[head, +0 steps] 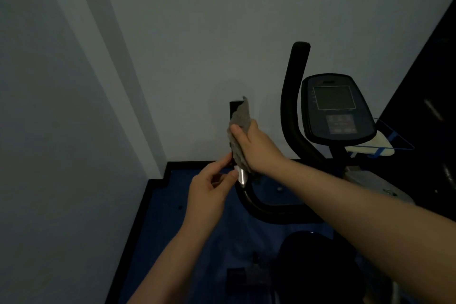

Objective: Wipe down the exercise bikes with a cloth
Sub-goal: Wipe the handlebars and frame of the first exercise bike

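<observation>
Wall [61, 106], pale, fills the left and the rear; a blue floor [172, 217] with a dark border lies below it. Left hand [209, 187]: fingers loosely curled, thumb and forefinger closing narrowly at the lower end of the near handlebar; whether they pinch the cloth's hem or the bright metal band [241, 176] there cannot be told in this dim light. Cloth [240, 118], grey, wrapped round the upright end of the left handlebar [251, 201], its loose corner standing above the grip. Right hand [256, 148]: clasped round cloth and bar together, thumb across the front, forearm entering from the lower right. Exercise bike, dark frame: the wrapped handlebar rises roughly vertical, then curves down and right toward the stem; its long axis runs up-and-down under the right hand, so, by judgement, the wiping stroke goes along that line, the right hand being directly on it and the left just beneath. Second handlebar [294, 96], black, stands bare and apart to the right, well clear of both hands. Console [336, 108], oval with a blank screen, further right again, untouched. A pale object [362, 148] in a blue wire holder sits just beyond the console. Saddle [318, 266], dark, at the bottom edge.
</observation>
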`<move>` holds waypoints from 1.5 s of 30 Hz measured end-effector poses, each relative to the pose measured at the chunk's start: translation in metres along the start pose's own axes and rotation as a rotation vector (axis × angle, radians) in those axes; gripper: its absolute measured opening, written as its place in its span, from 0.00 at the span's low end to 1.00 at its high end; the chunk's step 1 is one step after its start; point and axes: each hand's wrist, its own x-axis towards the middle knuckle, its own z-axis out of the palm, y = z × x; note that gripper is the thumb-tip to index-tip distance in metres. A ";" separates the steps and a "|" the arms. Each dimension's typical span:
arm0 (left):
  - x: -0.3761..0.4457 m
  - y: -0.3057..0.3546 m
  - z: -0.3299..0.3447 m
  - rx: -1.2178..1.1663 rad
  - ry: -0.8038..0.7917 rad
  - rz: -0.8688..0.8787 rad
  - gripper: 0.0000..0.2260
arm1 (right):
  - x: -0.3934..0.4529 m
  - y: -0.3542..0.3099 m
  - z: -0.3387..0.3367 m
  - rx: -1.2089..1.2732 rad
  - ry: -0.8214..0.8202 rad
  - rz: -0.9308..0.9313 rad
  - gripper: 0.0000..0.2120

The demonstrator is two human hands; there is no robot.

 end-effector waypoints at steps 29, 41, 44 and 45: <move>0.005 -0.004 -0.005 -0.067 0.330 0.092 0.06 | -0.030 0.013 0.008 0.275 -0.212 0.084 0.28; 0.013 -0.013 0.023 0.184 -0.079 0.372 0.16 | -0.081 0.028 -0.067 -0.909 -0.774 -0.319 0.17; 0.014 -0.018 0.021 0.138 -0.157 0.348 0.17 | -0.075 0.020 -0.043 -0.662 -0.765 -0.186 0.19; 0.015 -0.019 0.021 0.139 -0.162 0.343 0.17 | -0.074 0.018 -0.033 -0.517 -0.754 -0.125 0.19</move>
